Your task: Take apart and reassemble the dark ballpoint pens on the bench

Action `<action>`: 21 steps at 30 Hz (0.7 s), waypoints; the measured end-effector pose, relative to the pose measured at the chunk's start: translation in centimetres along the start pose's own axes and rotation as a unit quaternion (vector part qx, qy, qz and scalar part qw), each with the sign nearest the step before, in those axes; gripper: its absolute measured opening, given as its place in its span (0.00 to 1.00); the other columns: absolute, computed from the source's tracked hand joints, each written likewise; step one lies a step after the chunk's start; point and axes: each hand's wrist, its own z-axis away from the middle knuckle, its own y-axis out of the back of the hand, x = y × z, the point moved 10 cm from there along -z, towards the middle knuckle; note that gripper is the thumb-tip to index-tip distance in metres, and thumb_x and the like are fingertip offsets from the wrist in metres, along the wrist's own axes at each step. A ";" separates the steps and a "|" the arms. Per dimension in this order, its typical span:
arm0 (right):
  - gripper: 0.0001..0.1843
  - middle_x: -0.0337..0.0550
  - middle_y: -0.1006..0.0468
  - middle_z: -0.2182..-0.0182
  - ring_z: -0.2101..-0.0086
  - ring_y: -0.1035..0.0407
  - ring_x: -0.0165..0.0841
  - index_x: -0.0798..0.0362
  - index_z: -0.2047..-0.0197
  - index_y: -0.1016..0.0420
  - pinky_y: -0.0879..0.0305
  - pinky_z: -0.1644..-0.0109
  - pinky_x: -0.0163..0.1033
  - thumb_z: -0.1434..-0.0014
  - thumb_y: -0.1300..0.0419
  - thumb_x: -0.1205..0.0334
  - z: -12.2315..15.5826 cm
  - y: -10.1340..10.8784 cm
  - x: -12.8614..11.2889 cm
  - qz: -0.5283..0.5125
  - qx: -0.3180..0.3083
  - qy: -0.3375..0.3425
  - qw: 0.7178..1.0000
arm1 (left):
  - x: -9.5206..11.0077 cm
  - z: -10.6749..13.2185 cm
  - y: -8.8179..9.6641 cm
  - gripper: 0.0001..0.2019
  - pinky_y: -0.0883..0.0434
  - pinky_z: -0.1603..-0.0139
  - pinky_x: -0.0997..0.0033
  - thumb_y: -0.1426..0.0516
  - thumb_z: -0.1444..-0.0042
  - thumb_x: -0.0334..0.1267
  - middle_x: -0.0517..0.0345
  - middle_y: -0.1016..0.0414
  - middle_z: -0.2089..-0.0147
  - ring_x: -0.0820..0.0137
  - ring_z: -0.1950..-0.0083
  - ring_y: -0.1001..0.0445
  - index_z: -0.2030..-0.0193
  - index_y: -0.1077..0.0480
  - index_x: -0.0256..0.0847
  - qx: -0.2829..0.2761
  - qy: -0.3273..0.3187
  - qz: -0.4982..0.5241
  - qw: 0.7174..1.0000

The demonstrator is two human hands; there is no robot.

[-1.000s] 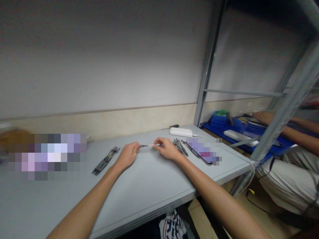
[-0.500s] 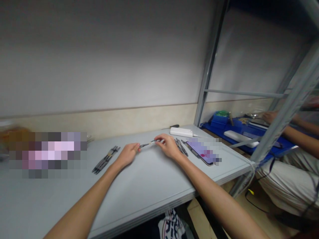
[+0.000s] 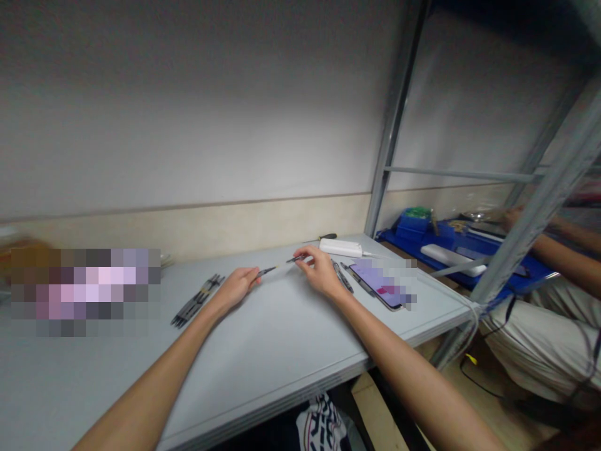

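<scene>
My left hand (image 3: 236,288) is closed around a dark pen (image 3: 267,272), whose thin pale tip points to the right. Across a small gap, my right hand (image 3: 318,270) pinches a short dark pen piece (image 3: 293,259) between thumb and fingertips; whether it is a cap or a barrel end I cannot make out. Both hands are raised a little above the grey table. Left of my left hand lies a row of several dark pens (image 3: 197,302) side by side. More pens (image 3: 344,277) rest just right of my right hand, partly hidden by it.
A phone (image 3: 379,285) and a white power strip (image 3: 342,248) lie on the table (image 3: 272,351) at right, with a screwdriver (image 3: 327,237) behind. A metal post (image 3: 392,138) stands beyond. A co-worker's arm (image 3: 563,266) reaches over a blue table (image 3: 507,279). A pixelated patch covers the left.
The pen and the dark piece were nearly end to end and are now farther apart. My left hand has shifted slightly left, and my right hand slightly up.
</scene>
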 end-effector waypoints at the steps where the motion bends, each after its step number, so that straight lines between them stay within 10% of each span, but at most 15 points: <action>1: 0.08 0.43 0.26 0.66 0.66 0.33 0.30 0.54 0.65 0.29 0.36 0.67 0.34 0.51 0.44 0.69 -0.1 0.3 0.4 -0.014 0.014 -0.013 1.000 | 0.2 0.0 0.2 0.22 0.53 0.79 0.74 0.56 0.48 0.55 0.68 0.49 0.84 0.76 0.82 0.51 0.78 0.39 0.39 0.008 -0.008 -0.006 1.000; 12: 0.12 0.38 0.29 0.77 0.76 0.34 0.28 0.56 0.66 0.29 0.32 0.71 0.36 0.53 0.41 0.58 -0.1 2.8 4.0 -0.152 0.148 -0.129 0.969 | 2.2 0.7 2.1 0.17 0.51 0.77 0.73 0.57 0.47 0.50 0.65 0.49 0.82 0.72 0.79 0.48 0.76 0.38 0.41 0.078 -0.036 -0.079 0.993; 21: 0.12 0.40 0.27 0.77 0.79 0.33 0.28 0.57 0.67 0.27 0.33 0.72 0.35 0.55 0.41 0.58 0.0 1.8 3.8 -0.143 0.111 -0.141 0.973 | 2.3 0.7 1.9 0.17 0.51 0.76 0.73 0.57 0.48 0.50 0.65 0.48 0.83 0.72 0.78 0.48 0.77 0.38 0.42 0.082 -0.045 -0.097 0.991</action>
